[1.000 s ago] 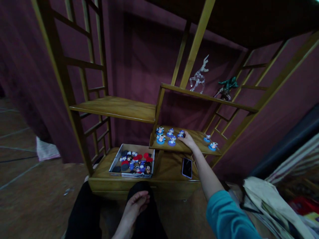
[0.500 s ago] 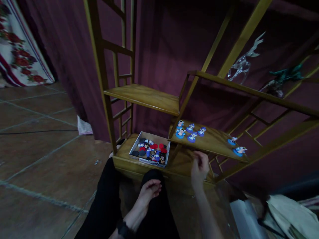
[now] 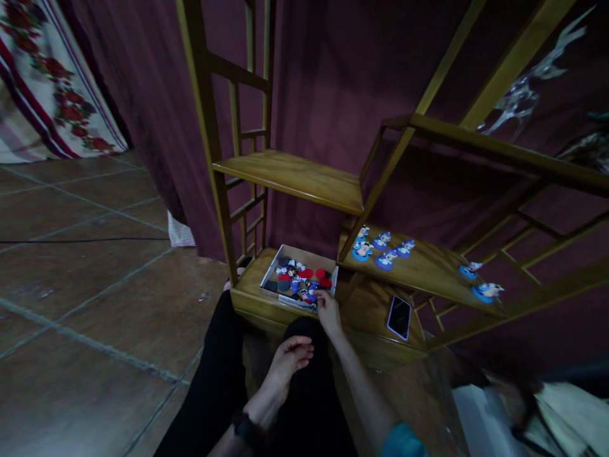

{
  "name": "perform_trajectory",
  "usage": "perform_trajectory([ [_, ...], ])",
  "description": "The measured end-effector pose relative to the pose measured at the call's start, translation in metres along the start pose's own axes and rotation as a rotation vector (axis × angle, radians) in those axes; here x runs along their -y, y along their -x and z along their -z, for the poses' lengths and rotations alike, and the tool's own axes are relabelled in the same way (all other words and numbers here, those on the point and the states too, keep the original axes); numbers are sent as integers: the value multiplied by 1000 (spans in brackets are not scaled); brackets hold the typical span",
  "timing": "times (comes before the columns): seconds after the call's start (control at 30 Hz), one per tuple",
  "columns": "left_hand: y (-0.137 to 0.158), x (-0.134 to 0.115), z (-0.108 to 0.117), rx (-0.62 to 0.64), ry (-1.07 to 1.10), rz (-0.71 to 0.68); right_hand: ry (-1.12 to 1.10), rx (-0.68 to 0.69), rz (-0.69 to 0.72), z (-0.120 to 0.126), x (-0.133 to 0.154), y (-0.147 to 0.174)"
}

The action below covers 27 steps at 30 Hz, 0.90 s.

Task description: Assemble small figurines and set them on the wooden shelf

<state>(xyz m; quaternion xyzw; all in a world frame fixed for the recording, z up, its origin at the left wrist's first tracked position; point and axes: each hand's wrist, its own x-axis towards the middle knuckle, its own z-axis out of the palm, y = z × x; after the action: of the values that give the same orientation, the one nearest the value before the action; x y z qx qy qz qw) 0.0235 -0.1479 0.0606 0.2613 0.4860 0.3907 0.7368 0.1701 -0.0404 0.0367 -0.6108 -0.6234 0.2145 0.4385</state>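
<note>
A shallow cardboard box (image 3: 267, 271) stands on the low wooden shelf, filled with small figures and red and black discs. Over its front right corner is my right hand (image 3: 328, 312), fingers reaching down to the figures; nothing shows held in it. My left hand (image 3: 291, 359) rests above my knee, palm turned up, fingers loosely bent and holding nothing I can see. On the middle shelf (image 3: 428, 273) several small figures on blue and purple round bases stand: a group at the left, including a purple-based figure (image 3: 386, 258), and two blue-based ones at the right, one being a cow-like figure (image 3: 487, 291).
A phone (image 3: 399, 317) lies on the lower shelf, right of the box. Higher up are a bare-topped wooden shelf (image 3: 295, 179) and a clear deer figurine (image 3: 518, 98). Wooden posts (image 3: 202, 95) frame the left side. A pale bag (image 3: 575, 412) sits at the lower right.
My right hand has moved left from in front of the middle shelf to the box, uncovering the phone. The view has shifted slightly; my left hand stays over my knee.
</note>
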Motion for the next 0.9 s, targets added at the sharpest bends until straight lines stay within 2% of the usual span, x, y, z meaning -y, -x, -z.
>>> perform_trajectory([
  [0.3,-12,1,21,-30,35,0,266,145,-215,-26,-32,-46],
  [0.4,-15,0,25,-35,44,10,321,146,-229,-31,-41,-53],
  [0.57,-16,-2,29,-35,66,21,441,52,-211,-35,-50,-61],
  [0.67,-17,-1,32,-29,85,26,511,91,-191,-37,-52,-67],
  [0.77,-19,-1,35,-27,100,39,507,127,-195,-40,-52,-74],
  [0.9,-22,-3,42,-54,112,48,435,91,-232,-41,-52,-83],
])
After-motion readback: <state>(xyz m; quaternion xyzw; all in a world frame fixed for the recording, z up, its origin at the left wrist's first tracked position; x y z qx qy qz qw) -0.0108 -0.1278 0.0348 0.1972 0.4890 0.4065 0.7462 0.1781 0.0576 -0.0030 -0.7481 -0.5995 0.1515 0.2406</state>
